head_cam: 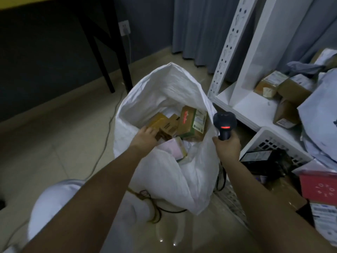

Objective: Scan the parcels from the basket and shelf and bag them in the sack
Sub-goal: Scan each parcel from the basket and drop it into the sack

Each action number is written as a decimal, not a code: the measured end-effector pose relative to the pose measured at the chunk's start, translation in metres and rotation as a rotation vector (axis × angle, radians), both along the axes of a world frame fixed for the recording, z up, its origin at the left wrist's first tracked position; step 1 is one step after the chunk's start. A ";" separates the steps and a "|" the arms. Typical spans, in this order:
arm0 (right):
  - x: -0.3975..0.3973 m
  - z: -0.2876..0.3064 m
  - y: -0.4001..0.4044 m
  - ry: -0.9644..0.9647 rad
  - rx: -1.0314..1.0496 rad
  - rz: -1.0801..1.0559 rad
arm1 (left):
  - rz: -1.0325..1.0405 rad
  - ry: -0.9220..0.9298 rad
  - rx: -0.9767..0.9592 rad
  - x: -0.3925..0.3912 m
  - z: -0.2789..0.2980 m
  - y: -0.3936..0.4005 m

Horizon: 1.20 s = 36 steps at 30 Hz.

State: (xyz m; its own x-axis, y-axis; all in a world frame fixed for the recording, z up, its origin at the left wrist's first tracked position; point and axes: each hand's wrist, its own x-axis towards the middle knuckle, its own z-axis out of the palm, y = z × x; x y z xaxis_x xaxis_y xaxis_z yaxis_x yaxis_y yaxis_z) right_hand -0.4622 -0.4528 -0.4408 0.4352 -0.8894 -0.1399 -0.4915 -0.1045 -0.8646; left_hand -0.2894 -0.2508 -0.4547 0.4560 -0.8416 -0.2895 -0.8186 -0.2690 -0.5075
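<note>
While your left hand [145, 136] reaches into the big white woven plastic sack [164, 99] at frame centre, its soft rim could fold inward and block the next drop, since nothing props the mouth wide. The white perforated plastic basket [262, 141] at right holds more parcels, as does the white metal shelf [255, 106] above it. Your left fingers curl round a small brown cardboard parcel [164, 128] inside the sack; a careless release may tip it onto its neighbours. Your right hand [227, 146] clenches the black handheld scanner [225, 125], red light glowing.
</note>
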 end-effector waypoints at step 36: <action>-0.239 0.042 0.006 -0.101 0.359 -0.348 | 0.186 0.851 -0.776 -0.189 0.018 -0.097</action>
State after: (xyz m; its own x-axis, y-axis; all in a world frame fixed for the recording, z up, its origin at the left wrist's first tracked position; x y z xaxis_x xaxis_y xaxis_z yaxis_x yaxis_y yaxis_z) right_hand -0.7012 -0.4470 -0.3991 0.1485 -0.8875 -0.4362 -0.3567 0.3634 -0.8607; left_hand -0.4788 -0.3478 -0.4365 0.4975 -0.8675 0.0013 -0.7305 -0.4181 0.5399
